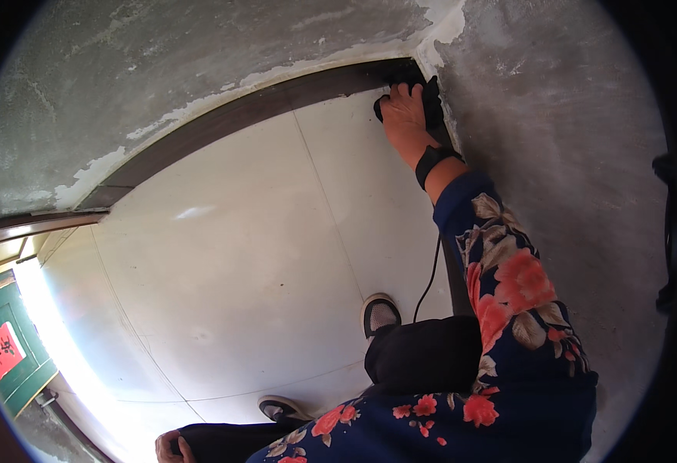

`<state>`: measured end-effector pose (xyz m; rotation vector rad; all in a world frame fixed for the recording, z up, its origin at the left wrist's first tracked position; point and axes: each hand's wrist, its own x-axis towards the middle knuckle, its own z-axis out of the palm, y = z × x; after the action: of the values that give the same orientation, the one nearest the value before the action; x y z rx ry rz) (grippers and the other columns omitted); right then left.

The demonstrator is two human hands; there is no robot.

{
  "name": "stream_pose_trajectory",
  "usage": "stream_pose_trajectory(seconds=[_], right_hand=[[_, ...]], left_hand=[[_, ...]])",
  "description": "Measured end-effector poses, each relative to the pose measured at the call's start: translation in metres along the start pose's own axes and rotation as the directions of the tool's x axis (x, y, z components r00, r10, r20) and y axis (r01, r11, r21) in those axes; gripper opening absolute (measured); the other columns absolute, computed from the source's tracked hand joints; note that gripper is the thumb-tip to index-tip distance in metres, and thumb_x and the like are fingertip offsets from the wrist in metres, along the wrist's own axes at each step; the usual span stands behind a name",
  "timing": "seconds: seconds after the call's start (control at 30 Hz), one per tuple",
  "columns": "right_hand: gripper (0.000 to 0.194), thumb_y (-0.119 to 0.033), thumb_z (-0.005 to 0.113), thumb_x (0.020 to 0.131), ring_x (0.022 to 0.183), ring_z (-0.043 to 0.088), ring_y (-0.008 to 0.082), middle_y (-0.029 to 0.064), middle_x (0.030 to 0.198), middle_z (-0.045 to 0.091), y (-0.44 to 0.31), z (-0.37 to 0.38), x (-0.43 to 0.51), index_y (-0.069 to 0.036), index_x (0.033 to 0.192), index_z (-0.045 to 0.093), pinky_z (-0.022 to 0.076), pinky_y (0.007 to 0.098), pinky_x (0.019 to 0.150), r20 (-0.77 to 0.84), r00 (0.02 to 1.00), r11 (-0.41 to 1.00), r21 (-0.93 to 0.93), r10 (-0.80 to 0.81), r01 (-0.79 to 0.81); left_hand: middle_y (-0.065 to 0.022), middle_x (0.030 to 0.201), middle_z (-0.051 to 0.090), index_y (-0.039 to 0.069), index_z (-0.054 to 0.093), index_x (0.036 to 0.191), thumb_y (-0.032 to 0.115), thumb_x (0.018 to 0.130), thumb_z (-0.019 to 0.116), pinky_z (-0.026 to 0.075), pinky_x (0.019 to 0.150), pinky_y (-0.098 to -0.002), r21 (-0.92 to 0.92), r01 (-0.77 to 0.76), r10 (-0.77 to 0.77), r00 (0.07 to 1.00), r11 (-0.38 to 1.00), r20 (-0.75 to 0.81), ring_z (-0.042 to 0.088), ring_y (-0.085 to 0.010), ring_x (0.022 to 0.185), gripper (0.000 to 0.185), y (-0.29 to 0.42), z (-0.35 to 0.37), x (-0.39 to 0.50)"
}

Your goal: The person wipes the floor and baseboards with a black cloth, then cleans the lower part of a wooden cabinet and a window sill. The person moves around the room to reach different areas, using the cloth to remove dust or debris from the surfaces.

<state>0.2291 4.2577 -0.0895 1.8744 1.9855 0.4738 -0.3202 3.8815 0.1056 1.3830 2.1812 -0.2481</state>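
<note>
My right hand (406, 118) reaches to the floor corner and is closed on a black cloth (432, 104), pressing it where the dark baseboard tiles (257, 110) of two walls meet. Parts of the cloth stick out on both sides of the fingers. A black band (435, 162) goes around my right wrist. My left hand (171, 447) rests on my dark-trousered left knee at the bottom edge, partly cut off; no object shows in it.
Pale floor tiles (246, 260) lie between my shoes and the baseboard. Grey walls (558, 144) with flaking plaster rise behind and at right. A black cable (431, 278) runs by my right shoe (381, 315). At far left is a green door (26, 330) with a red paper.
</note>
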Motion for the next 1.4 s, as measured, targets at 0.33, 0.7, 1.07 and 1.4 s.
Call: stream_pose_trajectory(seconds=[0.33,0.7,1.07,1.4], right_hand=[[0.014,-0.015,0.055,0.073,0.089,0.055,0.0277,0.0096,0.084,0.064,-0.012,0.019,0.022,-0.013,0.079,0.068,0.0360,0.0469,0.084,0.126,0.991,0.999,-0.004,-0.046,0.046],[0.043,0.007,0.046,0.061,0.082,0.057,0.0214,0.0088,0.095,0.058,0.001,-0.024,-0.053,-0.011,0.098,0.058,0.0446,0.0318,0.069,0.409,0.909,0.180,0.891,0.080,-0.416],[0.063,0.004,0.050,0.065,0.102,0.045,0.0275,0.0103,0.112,0.046,-0.011,0.013,0.008,-0.014,0.124,0.038,0.0399,0.0438,0.085,0.775,0.500,-0.895,0.446,0.386,0.001],[0.065,0.005,0.053,0.065,0.109,0.040,0.0279,0.0099,0.123,0.041,-0.022,0.032,0.049,-0.016,0.124,0.036,0.0323,0.0451,0.090,0.852,0.416,-0.939,0.345,0.319,0.013]], left_hand=[[-0.0136,0.093,0.059,0.002,0.057,0.098,0.037,0.087,0.043,0.049,0.077,-0.0378,-0.010,0.003,-0.004,0.999,1.000,-0.037,0.057,-0.0252,0.087,0.039,0.009,-0.002,-0.005],[-0.0143,0.097,0.058,0.001,0.056,0.101,0.040,0.087,0.043,0.047,0.081,-0.0383,-0.054,0.032,-0.034,0.999,0.998,-0.030,0.055,-0.0259,0.092,0.043,0.003,-0.003,-0.010],[-0.0178,0.098,0.058,-0.002,0.054,0.104,0.034,0.087,0.044,0.045,0.082,-0.0378,0.014,0.079,-0.079,0.997,0.997,-0.005,0.055,-0.0287,0.094,0.041,0.016,-0.011,-0.003],[-0.0175,0.095,0.058,-0.002,0.055,0.099,0.033,0.088,0.044,0.045,0.078,-0.0374,-0.063,0.015,-0.016,1.000,0.998,-0.022,0.056,-0.0288,0.088,0.038,0.022,-0.014,-0.004]])
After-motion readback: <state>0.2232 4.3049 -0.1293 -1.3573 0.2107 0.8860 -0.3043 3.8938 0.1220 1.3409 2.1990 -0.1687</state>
